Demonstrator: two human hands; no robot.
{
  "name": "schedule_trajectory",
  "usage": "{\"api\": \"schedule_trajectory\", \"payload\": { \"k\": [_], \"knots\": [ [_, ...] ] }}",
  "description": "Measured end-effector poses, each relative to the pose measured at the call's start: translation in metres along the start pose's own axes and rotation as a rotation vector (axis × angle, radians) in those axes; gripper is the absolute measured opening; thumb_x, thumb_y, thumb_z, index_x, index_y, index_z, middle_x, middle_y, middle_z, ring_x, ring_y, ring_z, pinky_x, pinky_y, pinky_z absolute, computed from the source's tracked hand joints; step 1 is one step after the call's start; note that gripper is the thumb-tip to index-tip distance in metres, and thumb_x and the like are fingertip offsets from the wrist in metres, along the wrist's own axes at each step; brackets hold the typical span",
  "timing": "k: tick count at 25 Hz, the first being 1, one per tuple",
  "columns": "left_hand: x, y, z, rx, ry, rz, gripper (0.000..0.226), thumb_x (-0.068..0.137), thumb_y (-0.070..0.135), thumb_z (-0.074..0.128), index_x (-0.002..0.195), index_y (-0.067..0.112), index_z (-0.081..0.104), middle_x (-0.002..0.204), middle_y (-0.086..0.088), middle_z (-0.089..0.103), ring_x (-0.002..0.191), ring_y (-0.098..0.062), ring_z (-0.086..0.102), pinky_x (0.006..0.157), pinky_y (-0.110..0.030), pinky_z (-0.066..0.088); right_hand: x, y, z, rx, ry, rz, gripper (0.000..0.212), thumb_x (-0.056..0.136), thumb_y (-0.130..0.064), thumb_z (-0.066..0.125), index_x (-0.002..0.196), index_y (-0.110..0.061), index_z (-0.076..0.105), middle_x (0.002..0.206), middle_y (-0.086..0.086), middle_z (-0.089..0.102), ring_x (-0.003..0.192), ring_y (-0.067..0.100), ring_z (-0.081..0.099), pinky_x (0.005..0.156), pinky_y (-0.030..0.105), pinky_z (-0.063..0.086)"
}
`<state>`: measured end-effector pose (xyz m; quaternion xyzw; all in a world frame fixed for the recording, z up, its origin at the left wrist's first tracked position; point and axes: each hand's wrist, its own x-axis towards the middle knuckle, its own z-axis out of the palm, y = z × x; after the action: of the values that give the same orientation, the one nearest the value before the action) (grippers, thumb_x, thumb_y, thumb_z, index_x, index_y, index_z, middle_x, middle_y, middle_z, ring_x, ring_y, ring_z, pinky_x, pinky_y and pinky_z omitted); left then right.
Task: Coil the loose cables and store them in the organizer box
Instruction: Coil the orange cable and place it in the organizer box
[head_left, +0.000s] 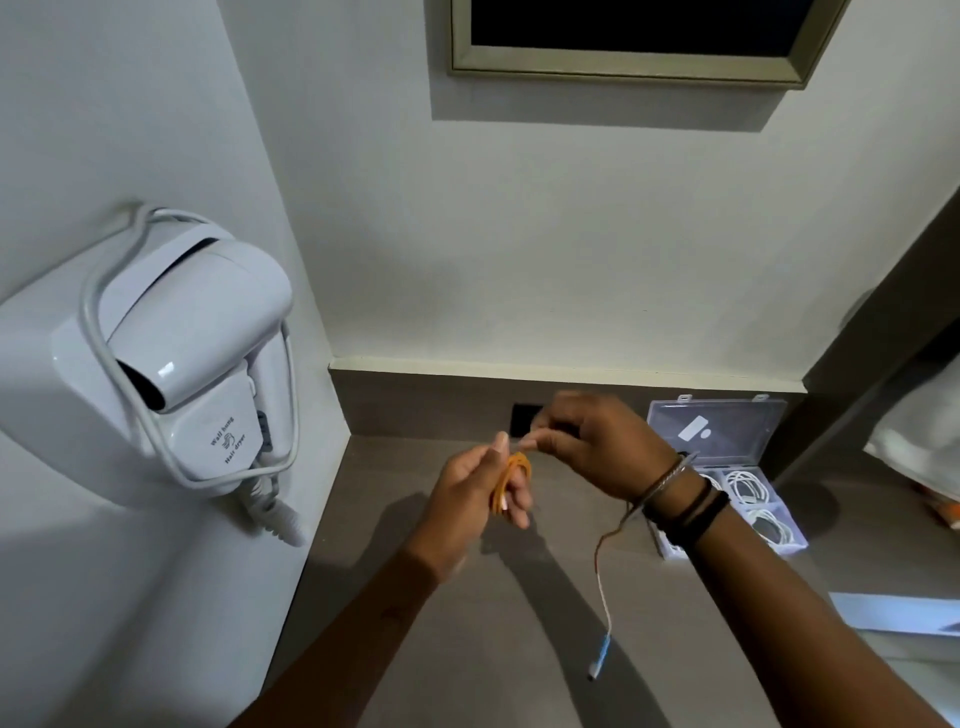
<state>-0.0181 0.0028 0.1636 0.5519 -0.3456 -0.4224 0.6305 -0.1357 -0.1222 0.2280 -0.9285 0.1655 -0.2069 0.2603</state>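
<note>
The orange cable (511, 480) is wound into a small bundle of loops and sits in the left hand (475, 491), held up over the middle of the grey counter (457, 649). That hand's fingers are curled around the loops, with the thumb pressed along the top. The right hand (597, 447) is just beside it, slightly farther and to the right, its thumb and fingertips pinched together on what seems to be a thin strand at the top of the bundle; the strand itself is too blurred to be sure of. A thin cord (602, 587) hangs down from near the right wrist, going from dark to white, and ends in a small blue and white plug (600, 657) above the near counter. At the far right of the counter stands the clear organizer box (727, 478), lid raised against the wall, with coiled white cables (745, 486) in its compartments. A white wall hair dryer (192, 358) hangs on the left wall.
</note>
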Motion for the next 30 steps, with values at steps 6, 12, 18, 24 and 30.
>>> {"api": "schedule_trajectory", "payload": {
  "k": [6, 12, 18, 24, 30],
  "knots": [
    [0.017, 0.015, -0.008, -0.452, 0.072, 0.102, 0.024, 0.097, 0.022, 0.048, 0.090, 0.011, 0.068, 0.093, -0.008, 0.076, 0.090, -0.023, 0.073, 0.078, -0.028, 0.056, -0.035, 0.003, 0.059, 0.175, -0.110, 0.137, 0.014, 0.091, -0.011, 0.060, 0.082, -0.004, 0.068, 0.067, 0.009, 0.060, 0.063, 0.006, 0.047, 0.061, 0.027, 0.039],
    [0.005, -0.013, 0.003, 0.124, 0.035, 0.110, 0.030, 0.097, 0.038, 0.043, 0.098, 0.026, 0.070, 0.093, 0.008, 0.075, 0.087, -0.004, 0.069, 0.076, -0.016, 0.052, -0.018, -0.014, 0.016, -0.067, -0.176, 0.010, 0.011, 0.087, -0.020, 0.061, 0.080, -0.016, 0.068, 0.076, 0.003, 0.069, 0.066, 0.012, 0.058, 0.063, 0.031, 0.049],
    [0.008, 0.014, -0.004, -0.342, -0.259, 0.042, 0.018, 0.088, 0.028, 0.062, 0.084, 0.012, 0.071, 0.086, -0.008, 0.074, 0.063, -0.015, 0.064, 0.063, -0.022, 0.054, -0.007, 0.012, -0.002, 0.247, 0.126, 0.138, 0.012, 0.085, -0.012, 0.067, 0.079, -0.004, 0.073, 0.067, -0.003, 0.063, 0.065, 0.006, 0.059, 0.064, 0.028, 0.048],
    [0.026, 0.009, 0.005, -0.266, 0.241, 0.061, 0.014, 0.091, 0.013, 0.058, 0.097, 0.006, 0.069, 0.096, -0.009, 0.076, 0.090, -0.019, 0.073, 0.077, -0.023, 0.058, -0.047, -0.002, 0.062, 0.190, -0.188, 0.113, 0.023, 0.094, -0.017, 0.055, 0.073, -0.008, 0.057, 0.062, 0.002, 0.050, 0.058, 0.007, 0.042, 0.061, 0.034, 0.042],
    [0.009, -0.004, 0.012, 0.077, 0.002, 0.009, 0.043, 0.100, 0.036, 0.039, 0.076, 0.016, 0.069, 0.069, 0.001, 0.072, 0.056, -0.010, 0.061, 0.059, -0.022, 0.050, -0.015, -0.005, -0.014, -0.178, 0.031, -0.019, 0.015, 0.091, -0.026, 0.056, 0.085, -0.019, 0.068, 0.074, -0.002, 0.063, 0.072, 0.018, 0.062, 0.061, 0.033, 0.050]
  ]
}}
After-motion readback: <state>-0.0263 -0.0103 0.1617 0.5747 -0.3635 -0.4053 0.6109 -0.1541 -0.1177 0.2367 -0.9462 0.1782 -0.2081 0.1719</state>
